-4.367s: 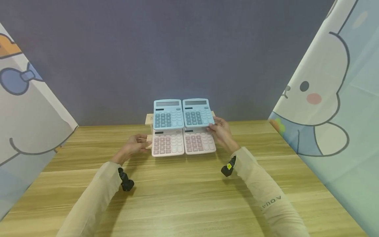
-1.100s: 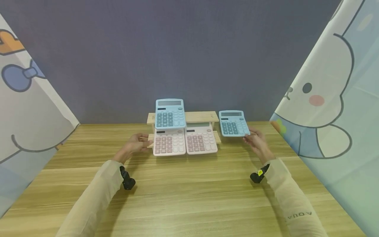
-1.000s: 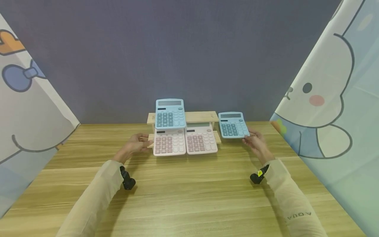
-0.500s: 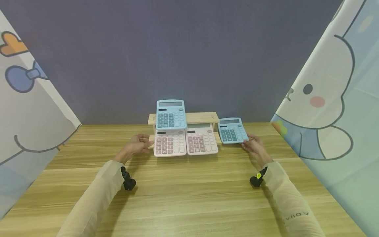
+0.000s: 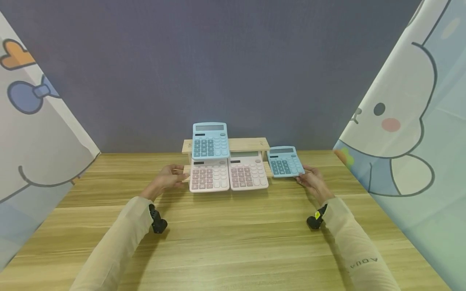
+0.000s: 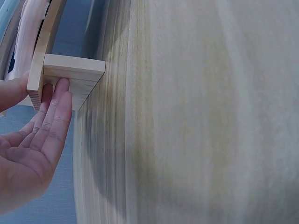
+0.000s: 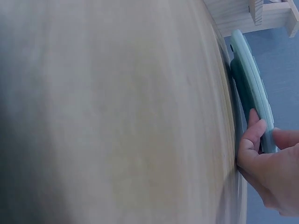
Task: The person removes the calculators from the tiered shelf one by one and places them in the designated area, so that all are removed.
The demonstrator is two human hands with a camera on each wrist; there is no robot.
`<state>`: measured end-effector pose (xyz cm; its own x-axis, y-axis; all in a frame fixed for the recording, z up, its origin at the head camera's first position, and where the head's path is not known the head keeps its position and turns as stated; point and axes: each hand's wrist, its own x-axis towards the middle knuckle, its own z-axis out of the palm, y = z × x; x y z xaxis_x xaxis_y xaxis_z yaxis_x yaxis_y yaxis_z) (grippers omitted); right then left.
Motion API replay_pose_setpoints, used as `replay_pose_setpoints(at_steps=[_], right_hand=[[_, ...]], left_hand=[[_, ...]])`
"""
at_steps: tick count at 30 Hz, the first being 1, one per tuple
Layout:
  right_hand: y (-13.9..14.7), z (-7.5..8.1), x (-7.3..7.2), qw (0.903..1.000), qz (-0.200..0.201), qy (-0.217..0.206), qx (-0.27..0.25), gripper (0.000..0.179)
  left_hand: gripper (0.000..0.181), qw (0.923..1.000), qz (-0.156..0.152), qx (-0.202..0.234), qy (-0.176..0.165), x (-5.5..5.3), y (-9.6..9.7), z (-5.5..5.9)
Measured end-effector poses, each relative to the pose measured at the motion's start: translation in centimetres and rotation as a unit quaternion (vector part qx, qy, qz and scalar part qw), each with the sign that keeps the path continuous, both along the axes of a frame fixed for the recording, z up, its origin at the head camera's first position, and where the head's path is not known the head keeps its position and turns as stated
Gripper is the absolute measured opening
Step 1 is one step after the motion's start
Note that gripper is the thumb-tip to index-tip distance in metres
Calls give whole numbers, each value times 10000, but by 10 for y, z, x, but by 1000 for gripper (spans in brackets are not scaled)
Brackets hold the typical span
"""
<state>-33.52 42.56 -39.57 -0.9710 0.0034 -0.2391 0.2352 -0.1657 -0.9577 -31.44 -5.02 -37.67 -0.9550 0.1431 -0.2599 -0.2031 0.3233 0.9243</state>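
A two-tier wooden stand (image 5: 251, 144) is at the back of the table. My left hand (image 5: 168, 178) grips the left end of its lower board, thumb above and fingers beneath, as the left wrist view shows. One blue calculator (image 5: 210, 141) leans on the upper tier at the left. Below sit two pink calculators, the left one (image 5: 209, 176) partly covered by the blue one, the right one (image 5: 248, 171) beside it. My right hand (image 5: 314, 181) pinches the lower right corner of a second blue calculator (image 7: 254, 86), which lies low over the table, right of the stand.
The wood-grain table (image 5: 233, 238) stretches in front of the stand. A dark grey panel (image 5: 233, 72) rises directly behind. Curtains with cartoon animals close off the left (image 5: 40, 133) and right (image 5: 404, 133) sides.
My right hand has taken the second blue calculator off the stand's upper tier at the right, carried it rightward, then lowered it toward the table. My left hand keeps its grip on the stand.
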Motion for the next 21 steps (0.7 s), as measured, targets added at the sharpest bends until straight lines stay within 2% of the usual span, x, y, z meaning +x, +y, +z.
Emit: replay_pose_setpoints(at_steps=[6,11,18,21], right_hand=[[1,0,-1,9999,39,-90,105,62],[2,1,-1,9995,197,-111,231,62],[4,2,-2,9989,260,-222,333,63],[3,2,-2,9978,268,-205,569,64]], left_hand=[[60,10000,-60,67,12,2,-1,2],[67,9997,-170,70,154,4,-3,4],[58,10000,-78,-6,50,0,-2,-1],[59,10000,-70,-22,31,-1,-2,-1]])
